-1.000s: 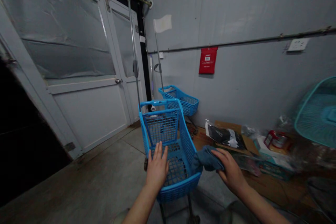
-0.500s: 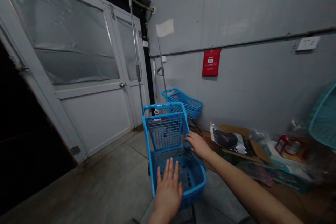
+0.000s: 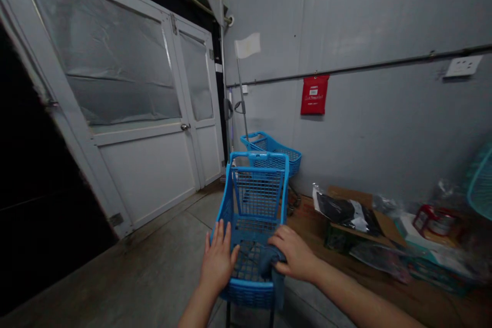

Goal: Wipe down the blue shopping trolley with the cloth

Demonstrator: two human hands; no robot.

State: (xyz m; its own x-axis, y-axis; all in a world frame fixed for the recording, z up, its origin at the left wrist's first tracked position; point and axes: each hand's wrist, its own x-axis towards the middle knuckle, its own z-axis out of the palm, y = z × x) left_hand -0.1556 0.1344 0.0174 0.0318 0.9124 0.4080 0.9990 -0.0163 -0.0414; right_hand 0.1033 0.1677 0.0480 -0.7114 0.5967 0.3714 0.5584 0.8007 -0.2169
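Observation:
A small blue plastic shopping cart [image 3: 260, 159] stands in front of me, its handle at the far side and its basket toward me. My left hand [image 3: 218, 261] lies on the basket's left rim, fingers stretched out and slightly apart. On the right rim, my right hand [image 3: 294, 253] is closed around a dark blue-grey cloth [image 3: 271, 261] pressed over the edge. One end of this cloth hangs down outside the basket, and a bunched part sits inside.
Behind it stands a second blue cart [image 3: 294, 161] with a white flag [image 3: 248, 46] on a pole. White double doors [image 3: 149, 164] are at left. An open cardboard box [image 3: 388, 220] with plastic-wrapped goods lies at right, near a turquoise fan [image 3: 480, 184]. A red pouch [image 3: 314, 95] hangs on the wall.
The cart has turned, and its near end now points more directly at me. My left hand moved to the left rim. The right hand slid the cloth nearer along the right rim.

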